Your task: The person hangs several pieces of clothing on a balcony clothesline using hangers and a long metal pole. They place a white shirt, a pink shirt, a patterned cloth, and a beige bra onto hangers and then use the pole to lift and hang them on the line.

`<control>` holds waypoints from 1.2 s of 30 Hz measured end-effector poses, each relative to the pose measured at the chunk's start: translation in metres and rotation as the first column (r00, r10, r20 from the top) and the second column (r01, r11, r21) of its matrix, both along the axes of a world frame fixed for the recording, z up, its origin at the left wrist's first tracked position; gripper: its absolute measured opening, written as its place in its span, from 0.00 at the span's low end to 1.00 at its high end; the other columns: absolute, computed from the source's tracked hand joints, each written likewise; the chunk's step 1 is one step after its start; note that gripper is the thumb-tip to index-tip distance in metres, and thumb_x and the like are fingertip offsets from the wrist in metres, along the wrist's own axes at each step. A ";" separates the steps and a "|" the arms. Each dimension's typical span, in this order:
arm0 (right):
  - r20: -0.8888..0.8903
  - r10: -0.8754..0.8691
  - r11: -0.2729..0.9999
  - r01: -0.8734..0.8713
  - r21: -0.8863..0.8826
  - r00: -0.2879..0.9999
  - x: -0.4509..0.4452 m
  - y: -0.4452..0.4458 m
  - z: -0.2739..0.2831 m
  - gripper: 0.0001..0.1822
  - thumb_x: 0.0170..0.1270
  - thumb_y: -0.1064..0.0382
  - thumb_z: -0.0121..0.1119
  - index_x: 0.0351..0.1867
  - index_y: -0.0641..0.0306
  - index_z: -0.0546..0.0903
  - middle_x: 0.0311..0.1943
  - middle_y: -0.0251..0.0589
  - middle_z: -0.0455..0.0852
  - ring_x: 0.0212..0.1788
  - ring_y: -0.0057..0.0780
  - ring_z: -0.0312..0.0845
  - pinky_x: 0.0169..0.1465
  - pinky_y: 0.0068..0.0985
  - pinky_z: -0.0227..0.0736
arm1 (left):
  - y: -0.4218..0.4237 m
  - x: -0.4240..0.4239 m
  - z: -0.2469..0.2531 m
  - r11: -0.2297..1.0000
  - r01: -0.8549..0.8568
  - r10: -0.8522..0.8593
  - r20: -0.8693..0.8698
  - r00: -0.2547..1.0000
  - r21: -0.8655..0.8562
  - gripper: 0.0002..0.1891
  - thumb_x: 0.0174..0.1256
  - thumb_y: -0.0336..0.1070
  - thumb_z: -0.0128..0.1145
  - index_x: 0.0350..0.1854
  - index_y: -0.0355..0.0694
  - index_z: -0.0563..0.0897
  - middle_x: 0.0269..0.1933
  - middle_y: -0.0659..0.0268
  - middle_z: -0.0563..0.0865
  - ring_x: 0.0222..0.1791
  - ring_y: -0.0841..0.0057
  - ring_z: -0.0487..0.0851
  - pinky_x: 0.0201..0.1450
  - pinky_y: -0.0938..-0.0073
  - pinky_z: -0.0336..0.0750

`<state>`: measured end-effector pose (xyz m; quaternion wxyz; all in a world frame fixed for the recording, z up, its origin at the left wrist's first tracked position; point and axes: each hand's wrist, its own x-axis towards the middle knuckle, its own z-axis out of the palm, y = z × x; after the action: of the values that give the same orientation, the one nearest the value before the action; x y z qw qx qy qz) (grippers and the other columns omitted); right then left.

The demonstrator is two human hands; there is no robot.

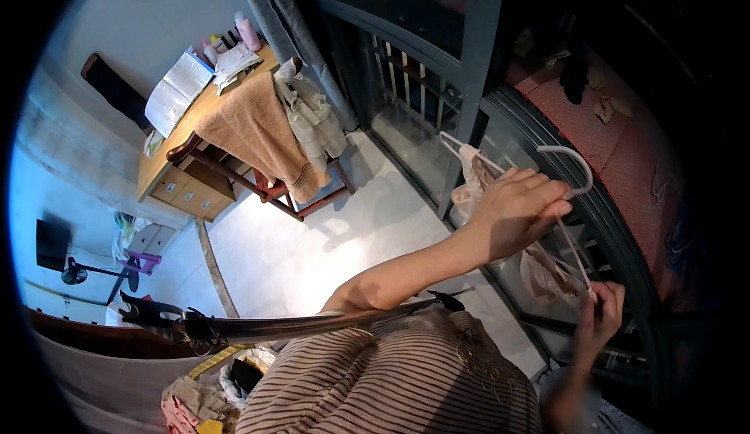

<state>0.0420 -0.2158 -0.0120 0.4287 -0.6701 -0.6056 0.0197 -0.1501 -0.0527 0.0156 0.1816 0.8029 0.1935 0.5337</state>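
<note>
A white clothes hanger (pixel 586 179) has its hook pointing up and right, with my left hand (pixel 518 208) closed around its neck. Thin beige-pink garment fabric (pixel 477 170) hangs on the hanger's far arm. More of the pale fabric (pixel 545 276) hangs below the near arm. At that near end, my right hand (pixel 606 314) pinches the hanger's corner or a garment strap; the fingers hide which. A long metal pole (pixel 281 327) with a black forked end (pixel 146 311) crosses in front of my striped top (pixel 387 375), below my left forearm.
A dark-framed sliding glass door (pixel 477 82) stands beside the hanger, with a reddish floor (pixel 586 123) beyond. A wooden chair (pixel 275 194) draped with an orange towel (pixel 258 123) stands at a desk (pixel 193 112). Piled clothes (pixel 199 402) lie at lower left; a fan (pixel 74 272) stands farther off.
</note>
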 end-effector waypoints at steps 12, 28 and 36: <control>-0.124 0.748 0.637 -0.757 -0.145 0.652 -0.098 0.027 -0.065 0.18 0.53 0.69 0.55 0.47 0.69 0.73 0.48 0.50 0.72 0.53 0.44 0.67 0.55 0.35 0.62 | 0.041 0.022 0.035 0.936 -0.304 0.289 0.109 0.951 0.177 0.06 0.52 0.34 0.58 0.27 0.37 0.79 0.24 0.61 0.78 0.27 0.65 0.76 0.31 0.68 0.67; -0.808 0.235 0.959 -0.263 0.103 0.541 -0.033 0.034 -0.111 0.13 0.67 0.59 0.46 0.47 0.64 0.71 0.29 0.30 0.71 0.34 0.18 0.65 0.41 0.18 0.64 | 0.086 -0.007 0.023 0.969 -0.159 0.225 0.404 0.887 -0.190 0.09 0.65 0.35 0.50 0.31 0.35 0.77 0.25 0.73 0.74 0.25 0.86 0.69 0.28 0.85 0.63; -0.795 0.117 0.992 -0.100 0.071 0.595 -0.026 0.008 -0.133 0.25 0.68 0.44 0.38 0.43 0.68 0.72 0.25 0.33 0.72 0.31 0.21 0.67 0.39 0.20 0.62 | 0.059 0.024 0.063 0.999 0.034 -0.034 0.410 0.911 0.006 0.10 0.65 0.35 0.50 0.29 0.33 0.75 0.27 0.69 0.75 0.24 0.88 0.66 0.27 0.87 0.60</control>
<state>0.0162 -0.2077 -0.1453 0.6578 -0.5489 -0.3905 0.3368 -0.1259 0.0064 0.0785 0.2281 0.6762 0.1376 0.6869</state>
